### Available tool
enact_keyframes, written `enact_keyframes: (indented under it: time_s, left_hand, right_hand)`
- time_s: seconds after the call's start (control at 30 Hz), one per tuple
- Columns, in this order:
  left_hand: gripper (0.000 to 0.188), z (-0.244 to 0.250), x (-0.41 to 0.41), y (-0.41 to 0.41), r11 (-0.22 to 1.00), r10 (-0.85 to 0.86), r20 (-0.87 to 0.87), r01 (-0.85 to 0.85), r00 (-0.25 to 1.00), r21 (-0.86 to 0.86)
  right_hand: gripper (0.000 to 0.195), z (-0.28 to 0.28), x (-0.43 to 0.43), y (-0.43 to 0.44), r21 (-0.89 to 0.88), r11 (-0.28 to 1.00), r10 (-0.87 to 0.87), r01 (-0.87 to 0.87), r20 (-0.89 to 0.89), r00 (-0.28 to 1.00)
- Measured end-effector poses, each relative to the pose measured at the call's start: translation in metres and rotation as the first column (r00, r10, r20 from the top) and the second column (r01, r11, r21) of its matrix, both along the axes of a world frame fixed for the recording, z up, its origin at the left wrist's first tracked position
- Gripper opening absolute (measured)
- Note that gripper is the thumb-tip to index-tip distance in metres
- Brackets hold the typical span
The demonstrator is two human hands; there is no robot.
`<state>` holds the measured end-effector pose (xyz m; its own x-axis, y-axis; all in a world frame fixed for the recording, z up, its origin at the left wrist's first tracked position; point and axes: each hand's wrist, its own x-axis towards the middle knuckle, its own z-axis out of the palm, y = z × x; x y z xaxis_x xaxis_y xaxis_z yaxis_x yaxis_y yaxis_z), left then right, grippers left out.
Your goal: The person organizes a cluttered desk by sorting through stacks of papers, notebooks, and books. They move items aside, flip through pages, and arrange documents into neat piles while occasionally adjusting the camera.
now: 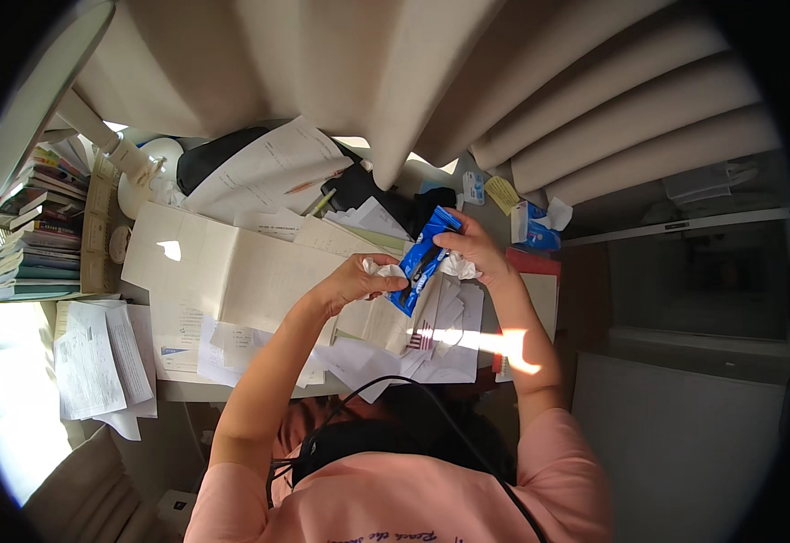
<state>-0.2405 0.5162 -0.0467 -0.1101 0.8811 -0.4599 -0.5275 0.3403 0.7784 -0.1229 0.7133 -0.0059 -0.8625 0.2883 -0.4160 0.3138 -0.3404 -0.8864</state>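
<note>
Over the paper-covered desk, a blue plastic snack packet (417, 266) slants between my two hands. A dark strip runs along its face, and white lettering shows on the blue. My left hand (353, 279) pinches the lower left edge with the thumb on top. Crumpled white tissue (381, 269) pokes out between its fingers. Near the upper end, my right hand (478, 246) grips the packet, thumb across the front. A second wad of white tissue (459, 267) is tucked under that hand. Large folded sheets of paper (279, 271) spread out beneath.
Books fill a rack (96, 231) at the left, beside a white lamp base (140, 180). A pencil (313, 178) lies on loose paper. A blue tissue box (534, 227) and red notebook (534, 261) sit right. A black cable (436, 400) loops before my chest; curtains (286, 61) hang behind.
</note>
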Motion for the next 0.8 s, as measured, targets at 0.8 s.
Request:
enact_keyframes:
  time_s: [0.8]
  left_hand:
    - [0.038, -0.046, 0.09, 0.003, 0.966, 0.146, 0.118, -0.116, 0.982, -0.231]
  right_hand:
    - [0.02, -0.106, 0.244, 0.121, 0.682, 0.059, -0.866, 0.729, -0.328, 0.377]
